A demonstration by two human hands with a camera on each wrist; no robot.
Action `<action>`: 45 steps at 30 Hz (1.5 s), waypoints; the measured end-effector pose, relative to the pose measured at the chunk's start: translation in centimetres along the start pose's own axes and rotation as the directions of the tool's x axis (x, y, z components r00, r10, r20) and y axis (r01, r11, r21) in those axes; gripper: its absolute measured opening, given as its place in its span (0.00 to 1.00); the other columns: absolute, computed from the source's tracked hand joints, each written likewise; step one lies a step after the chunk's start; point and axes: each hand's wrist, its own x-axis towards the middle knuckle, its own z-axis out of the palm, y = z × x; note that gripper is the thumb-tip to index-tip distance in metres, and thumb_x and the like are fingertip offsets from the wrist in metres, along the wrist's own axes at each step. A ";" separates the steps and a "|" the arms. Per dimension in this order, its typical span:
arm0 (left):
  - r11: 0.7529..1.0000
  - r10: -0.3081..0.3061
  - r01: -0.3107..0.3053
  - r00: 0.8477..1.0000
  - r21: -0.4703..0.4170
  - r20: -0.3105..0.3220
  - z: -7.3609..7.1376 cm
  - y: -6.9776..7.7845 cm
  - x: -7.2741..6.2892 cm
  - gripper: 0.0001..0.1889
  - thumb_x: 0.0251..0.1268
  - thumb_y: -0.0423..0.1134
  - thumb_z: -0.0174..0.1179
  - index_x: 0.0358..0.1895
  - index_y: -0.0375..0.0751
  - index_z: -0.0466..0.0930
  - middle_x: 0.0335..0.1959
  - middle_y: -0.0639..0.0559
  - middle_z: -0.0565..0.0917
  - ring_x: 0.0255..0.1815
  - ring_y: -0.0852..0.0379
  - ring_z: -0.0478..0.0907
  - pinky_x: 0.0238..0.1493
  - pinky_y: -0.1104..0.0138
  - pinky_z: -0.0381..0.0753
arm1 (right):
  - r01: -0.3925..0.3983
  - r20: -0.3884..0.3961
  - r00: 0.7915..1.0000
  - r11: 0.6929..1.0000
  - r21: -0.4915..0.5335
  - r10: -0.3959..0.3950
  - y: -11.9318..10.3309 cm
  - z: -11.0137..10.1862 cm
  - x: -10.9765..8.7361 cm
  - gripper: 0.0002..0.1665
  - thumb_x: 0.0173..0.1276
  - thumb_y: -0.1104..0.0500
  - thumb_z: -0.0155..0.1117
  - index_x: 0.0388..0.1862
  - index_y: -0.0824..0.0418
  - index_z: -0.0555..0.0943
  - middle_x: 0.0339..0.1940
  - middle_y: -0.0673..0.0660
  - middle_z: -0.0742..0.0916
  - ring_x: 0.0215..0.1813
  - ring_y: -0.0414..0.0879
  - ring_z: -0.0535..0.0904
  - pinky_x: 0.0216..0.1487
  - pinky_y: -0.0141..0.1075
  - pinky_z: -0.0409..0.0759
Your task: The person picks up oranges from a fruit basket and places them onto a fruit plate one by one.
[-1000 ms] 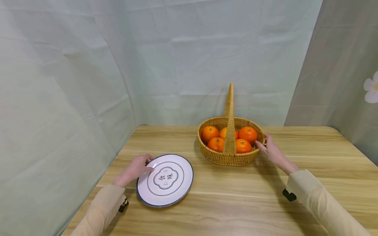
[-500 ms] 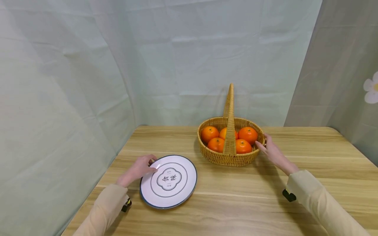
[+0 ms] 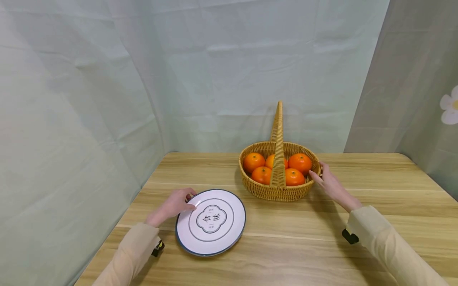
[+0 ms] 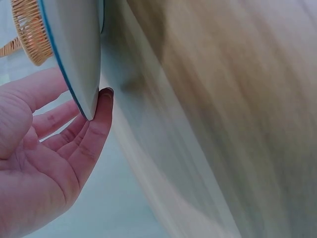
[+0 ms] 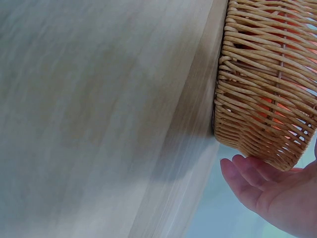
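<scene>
Plate (image 3: pixel 211 234) pinched at rim by left hand (image 3: pixel 173 204); right hand (image 3: pixel 331 185) holds rim of wicker basket (image 3: pixel 262 192), oranges (image 3: pixel 261 175) inside, on desk (image 3: pixel 293 242).

This looks like a small booth curtained off with cloth: creased pale sheets (image 3: pixel 222 71) hang behind and to the left of a wood-grain worktop (image 3: pixel 293 246), and a greyer cloth (image 3: pixel 400 79) with a white flower (image 3: pixel 451 106) closes the right side. The plate (image 3: pixel 211 220) and wicker basket (image 3: pixel 262 192) are household ware; whether the room beyond is a home or studio cannot be told.
</scene>
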 end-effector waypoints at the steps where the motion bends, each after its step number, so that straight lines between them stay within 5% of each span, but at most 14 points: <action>1: 1.000 0.003 -0.003 1.000 -0.001 0.002 0.0 0.1 0.0 0.20 0.47 0.30 0.68 0.46 0.32 0.75 0.29 0.49 0.74 0.28 0.55 0.70 0.27 0.66 0.73 | 0.000 0.000 1.000 1.000 0.001 0.000 0.0 0.0 0.0 0.40 0.72 0.49 0.43 0.63 0.79 0.42 0.56 0.82 0.62 0.56 0.70 0.62 0.55 0.57 0.62; 45: 0.997 0.076 -0.075 0.997 -0.024 0.027 3.0 5.3 0.8 0.16 0.48 0.32 0.68 0.41 0.34 0.75 0.26 0.51 0.73 0.25 0.57 0.69 0.23 0.69 0.72 | 0.001 0.002 1.000 1.000 0.002 -0.001 0.2 0.1 0.1 0.40 0.73 0.49 0.42 0.63 0.79 0.42 0.57 0.83 0.61 0.57 0.70 0.62 0.55 0.57 0.61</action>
